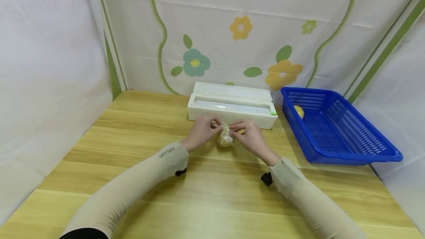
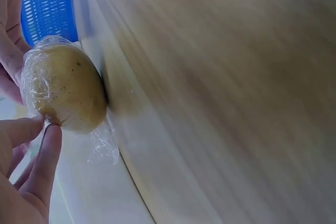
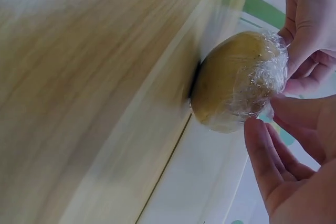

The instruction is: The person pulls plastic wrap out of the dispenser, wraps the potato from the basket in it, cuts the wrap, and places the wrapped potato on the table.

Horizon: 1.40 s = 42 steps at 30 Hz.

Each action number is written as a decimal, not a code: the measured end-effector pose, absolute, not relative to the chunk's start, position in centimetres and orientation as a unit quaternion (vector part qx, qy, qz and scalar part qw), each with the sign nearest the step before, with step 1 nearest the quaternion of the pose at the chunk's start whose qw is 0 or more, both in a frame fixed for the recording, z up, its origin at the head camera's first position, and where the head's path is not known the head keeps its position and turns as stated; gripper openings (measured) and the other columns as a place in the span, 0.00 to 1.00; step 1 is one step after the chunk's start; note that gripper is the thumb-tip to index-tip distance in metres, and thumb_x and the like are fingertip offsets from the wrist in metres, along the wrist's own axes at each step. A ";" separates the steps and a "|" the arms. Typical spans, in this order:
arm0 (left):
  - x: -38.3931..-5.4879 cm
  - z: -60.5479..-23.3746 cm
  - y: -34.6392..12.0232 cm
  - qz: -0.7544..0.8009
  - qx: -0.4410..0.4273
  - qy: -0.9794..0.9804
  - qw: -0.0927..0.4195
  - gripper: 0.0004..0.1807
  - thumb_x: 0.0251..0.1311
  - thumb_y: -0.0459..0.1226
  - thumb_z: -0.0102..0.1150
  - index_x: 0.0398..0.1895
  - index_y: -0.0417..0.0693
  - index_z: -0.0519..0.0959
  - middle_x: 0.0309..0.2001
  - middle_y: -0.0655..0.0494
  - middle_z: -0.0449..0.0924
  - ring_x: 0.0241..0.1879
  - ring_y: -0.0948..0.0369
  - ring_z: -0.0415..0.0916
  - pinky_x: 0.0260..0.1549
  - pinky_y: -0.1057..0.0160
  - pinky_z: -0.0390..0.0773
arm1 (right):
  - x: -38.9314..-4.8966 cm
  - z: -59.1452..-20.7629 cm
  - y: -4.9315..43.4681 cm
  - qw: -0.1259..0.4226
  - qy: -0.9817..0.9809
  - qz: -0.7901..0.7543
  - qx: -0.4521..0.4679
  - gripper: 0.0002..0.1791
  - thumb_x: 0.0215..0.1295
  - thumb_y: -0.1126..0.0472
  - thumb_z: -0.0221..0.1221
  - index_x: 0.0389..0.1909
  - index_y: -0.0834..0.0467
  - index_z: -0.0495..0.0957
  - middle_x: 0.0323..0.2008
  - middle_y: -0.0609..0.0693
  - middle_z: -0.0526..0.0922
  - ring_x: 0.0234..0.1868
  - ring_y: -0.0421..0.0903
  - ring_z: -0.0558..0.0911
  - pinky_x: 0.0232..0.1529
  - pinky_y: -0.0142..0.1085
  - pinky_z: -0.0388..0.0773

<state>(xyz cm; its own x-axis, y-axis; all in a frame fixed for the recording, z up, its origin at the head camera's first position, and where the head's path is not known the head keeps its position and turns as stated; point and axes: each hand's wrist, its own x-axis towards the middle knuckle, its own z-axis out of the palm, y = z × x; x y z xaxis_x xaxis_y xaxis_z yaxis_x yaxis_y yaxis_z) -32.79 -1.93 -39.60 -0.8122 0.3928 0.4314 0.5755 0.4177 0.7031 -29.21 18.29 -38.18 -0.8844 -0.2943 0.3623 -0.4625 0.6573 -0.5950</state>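
A yellow-brown potato (image 1: 225,141) wrapped in clear cling film (image 3: 269,66) rests on the wooden table between both hands. Dark specks dot its skin in the left wrist view. My left hand (image 1: 202,131) pinches the film at the potato's upper left with thumb and forefinger. From the other side, my right hand (image 1: 251,137) pinches the film between thumb and fingertips. A loose flap of film (image 2: 105,142) sticks out beside the potato. Just behind the hands stands a white cling film box (image 1: 232,115), its lid (image 1: 232,90) raised and a roll (image 1: 232,106) inside.
To the right sits a blue plastic basket (image 1: 307,135) with slotted walls. A round yellow item (image 1: 299,111), partly hidden by the basket's wall, lies inside it. A flower-printed cloth (image 1: 212,21) hangs behind the wooden table (image 1: 206,202).
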 end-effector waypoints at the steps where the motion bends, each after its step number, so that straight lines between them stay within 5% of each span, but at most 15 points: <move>1: -32.8 -39.6 -2.0 -0.438 -0.295 -0.843 0.102 0.04 0.58 0.31 0.69 0.35 0.38 0.84 0.42 0.46 0.84 0.35 0.57 0.84 0.34 0.67 0.81 | -29.2 -38.2 18.3 0.116 -0.904 0.349 0.217 0.08 0.60 0.66 0.69 0.40 0.62 0.87 0.45 0.55 0.84 0.44 0.51 0.82 0.35 0.39 0.82; 8: -32.6 -39.9 -2.6 -0.357 -0.319 -0.878 0.020 0.15 0.69 0.42 0.58 0.50 0.41 0.84 0.57 0.49 0.78 0.60 0.52 0.72 0.59 0.54 0.70 | -29.2 -38.7 18.9 0.078 -0.907 0.334 0.244 0.10 0.65 0.64 0.65 0.42 0.65 0.86 0.49 0.57 0.82 0.50 0.55 0.79 0.38 0.41 0.82; 12: -32.6 -39.9 -3.0 -0.348 -0.332 -0.877 -0.015 0.25 0.66 0.52 0.60 0.55 0.42 0.81 0.61 0.51 0.75 0.63 0.53 0.68 0.63 0.53 0.64 | -29.3 -38.4 19.5 0.049 -0.910 0.322 0.256 0.13 0.66 0.60 0.65 0.47 0.63 0.85 0.51 0.56 0.82 0.52 0.55 0.79 0.39 0.42 0.82; 21: -32.9 -39.5 -3.6 -0.332 -0.351 -0.874 -0.056 0.38 0.52 0.57 0.70 0.61 0.44 0.76 0.63 0.50 0.71 0.59 0.57 0.71 0.46 0.60 0.72 | -29.6 -38.3 20.0 0.004 -0.901 0.313 0.300 0.33 0.55 0.57 0.74 0.62 0.60 0.76 0.50 0.53 0.77 0.51 0.51 0.77 0.45 0.41 0.81; 29: -33.1 -39.4 -3.8 -0.349 -0.357 -0.863 -0.075 0.39 0.48 0.52 0.75 0.62 0.44 0.76 0.64 0.51 0.70 0.66 0.53 0.64 0.56 0.58 0.70 | -29.6 -38.9 20.2 0.029 -0.892 0.341 0.297 0.31 0.53 0.58 0.74 0.57 0.65 0.78 0.47 0.52 0.77 0.47 0.52 0.79 0.45 0.43 0.80; 34: -33.3 -39.5 -3.8 -0.351 -0.360 -0.861 -0.081 0.40 0.46 0.52 0.77 0.62 0.45 0.76 0.64 0.53 0.70 0.60 0.57 0.71 0.48 0.62 0.73 | -29.6 -39.0 20.5 0.041 -0.884 0.352 0.303 0.24 0.59 0.60 0.70 0.54 0.66 0.80 0.49 0.53 0.79 0.47 0.51 0.78 0.41 0.47 0.77; 42: -33.3 -39.4 -3.4 -0.356 -0.361 -0.859 -0.077 0.39 0.45 0.50 0.78 0.61 0.45 0.76 0.63 0.52 0.71 0.52 0.59 0.77 0.39 0.64 0.75 | -30.1 -38.7 20.4 0.052 -0.900 0.343 0.262 0.11 0.62 0.62 0.68 0.44 0.60 0.86 0.43 0.48 0.82 0.40 0.45 0.78 0.35 0.38 0.75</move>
<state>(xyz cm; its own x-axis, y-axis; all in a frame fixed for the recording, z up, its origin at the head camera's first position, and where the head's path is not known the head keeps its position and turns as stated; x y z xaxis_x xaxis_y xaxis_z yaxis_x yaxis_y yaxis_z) -33.27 -3.43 -39.38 -0.7279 0.6745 0.1236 0.5645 0.4870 0.6665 -30.09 20.45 -38.75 -0.8571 -0.4362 0.2742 -0.5080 0.6272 -0.5904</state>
